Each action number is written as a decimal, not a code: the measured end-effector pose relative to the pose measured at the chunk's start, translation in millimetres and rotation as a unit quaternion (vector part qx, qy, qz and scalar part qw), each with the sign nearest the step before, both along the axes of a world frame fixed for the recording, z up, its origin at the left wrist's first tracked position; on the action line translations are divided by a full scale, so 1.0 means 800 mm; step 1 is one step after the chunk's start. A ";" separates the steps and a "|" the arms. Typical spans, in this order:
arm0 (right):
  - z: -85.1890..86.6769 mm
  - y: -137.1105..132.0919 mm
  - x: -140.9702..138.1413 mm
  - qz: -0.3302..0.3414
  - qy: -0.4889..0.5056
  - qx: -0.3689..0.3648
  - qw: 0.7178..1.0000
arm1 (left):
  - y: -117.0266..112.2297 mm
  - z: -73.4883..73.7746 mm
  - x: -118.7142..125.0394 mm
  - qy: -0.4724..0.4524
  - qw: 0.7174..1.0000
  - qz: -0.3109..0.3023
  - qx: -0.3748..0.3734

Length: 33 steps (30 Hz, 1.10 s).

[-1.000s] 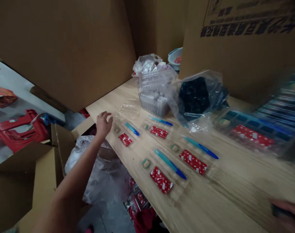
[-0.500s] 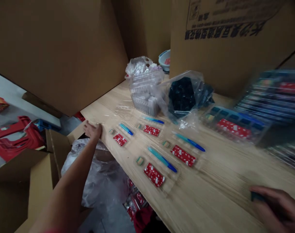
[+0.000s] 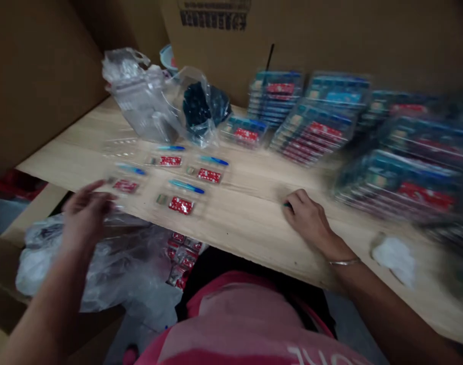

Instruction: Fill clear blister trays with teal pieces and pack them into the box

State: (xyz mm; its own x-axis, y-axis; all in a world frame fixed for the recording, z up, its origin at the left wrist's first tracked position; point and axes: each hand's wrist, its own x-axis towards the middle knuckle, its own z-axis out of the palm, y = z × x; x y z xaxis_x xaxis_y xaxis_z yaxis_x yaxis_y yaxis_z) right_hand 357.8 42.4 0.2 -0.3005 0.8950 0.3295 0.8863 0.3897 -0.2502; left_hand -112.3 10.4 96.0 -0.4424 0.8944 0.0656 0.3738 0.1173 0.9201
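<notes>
My left hand is smeared by motion at the table's front edge, thumb and forefinger apart, beside the nearest clear plastic tray. My right hand rests on the wood with curled fingers, and a sliver of a small dark teal piece shows at its fingertips. Between the hands lie several clear trays, each with a blue pen, a red white-dotted packet and a small green-and-tan piece. Behind them a clear bag holds dark teal pieces.
Stacks of filled clear packs line the back and right of the table. A stack of clear trays stands at back left. White crumpled material lies at right. Big cardboard boxes wall the back; plastic bags hang below the front edge.
The view has swung to the right, bringing more stacked packs into sight. My left hand has come off the table edge towards the nearest tray. My right hand still holds the dark piece.
</notes>
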 end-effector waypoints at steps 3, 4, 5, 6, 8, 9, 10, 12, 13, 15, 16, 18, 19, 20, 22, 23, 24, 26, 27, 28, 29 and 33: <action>0.008 -0.019 0.019 -0.030 0.053 -0.010 0.998 | 0.000 -0.033 0.139 -0.107 0.974 -0.196 -0.037; 0.012 -0.025 0.025 -0.044 0.078 -0.008 0.996 | 0.005 -0.046 0.185 -0.113 0.951 -0.283 -0.050; 0.015 -0.032 0.033 -0.058 0.102 -0.007 0.993 | 0.012 -0.058 0.225 -0.106 0.927 -0.355 -0.060; 0.018 -0.039 0.041 -0.072 0.125 -0.007 0.989 | 0.020 -0.068 0.260 -0.078 0.908 -0.407 -0.064; 0.022 -0.056 0.056 -0.098 0.168 -0.015 0.981 | 0.040 -0.083 0.311 0.030 0.886 -0.461 -0.043; 0.024 -0.066 0.063 -0.111 0.189 -0.021 0.975 | 0.048 -0.087 0.327 0.096 0.878 -0.469 -0.021; 0.026 -0.077 0.068 -0.125 0.211 -0.026 0.969 | 0.054 -0.087 0.337 0.159 0.869 -0.469 0.008; 0.029 -0.101 0.070 -0.152 0.262 -0.037 0.952 | 0.052 -0.081 0.345 0.239 0.852 -0.461 0.064; 0.030 -0.113 0.067 -0.161 0.293 -0.045 0.941 | 0.044 -0.076 0.346 0.242 0.848 -0.464 0.085; 0.033 -0.135 0.050 -0.163 0.365 -0.075 0.914 | 0.016 -0.066 0.346 0.182 0.846 -0.491 0.104; 0.035 -0.143 0.037 -0.154 0.399 -0.098 0.899 | -0.001 -0.064 0.348 0.133 0.841 -0.515 0.104; 0.037 -0.157 0.010 -0.120 0.453 -0.150 0.871 | -0.038 -0.065 0.353 0.042 0.822 -0.560 0.100; 0.038 -0.161 -0.002 -0.101 0.472 -0.176 0.858 | -0.055 -0.068 0.355 0.012 0.816 -0.568 0.102; 0.038 -0.165 -0.013 -0.084 0.490 -0.200 0.844 | -0.068 -0.072 0.358 -0.007 0.819 -0.565 0.103; 0.039 -0.169 -0.026 -0.059 0.519 -0.244 0.817 | -0.087 -0.080 0.359 -0.026 0.838 -0.535 0.104; 0.039 -0.170 -0.027 -0.049 0.529 -0.262 0.806 | -0.090 -0.083 0.359 -0.027 0.846 -0.522 0.104; 0.039 -0.170 -0.024 -0.038 0.531 -0.274 0.801 | -0.089 -0.084 0.358 -0.016 0.845 -0.523 0.107; 0.038 -0.168 -0.009 -0.032 0.500 -0.264 0.824 | -0.073 -0.080 0.357 0.054 0.820 -0.556 0.125; 0.036 -0.166 0.002 -0.043 0.463 -0.231 0.855 | -0.059 -0.077 0.359 0.112 0.796 -0.577 0.140; 0.034 -0.162 0.016 -0.064 0.408 -0.183 0.892 | -0.041 -0.073 0.363 0.178 0.768 -0.597 0.152; 0.030 -0.157 0.030 -0.092 0.338 -0.129 0.928 | -0.021 -0.070 0.369 0.244 0.736 -0.611 0.158; 0.012 -0.143 0.075 -0.166 0.068 -0.023 0.984 | 0.052 -0.065 0.402 0.418 0.606 -0.670 0.095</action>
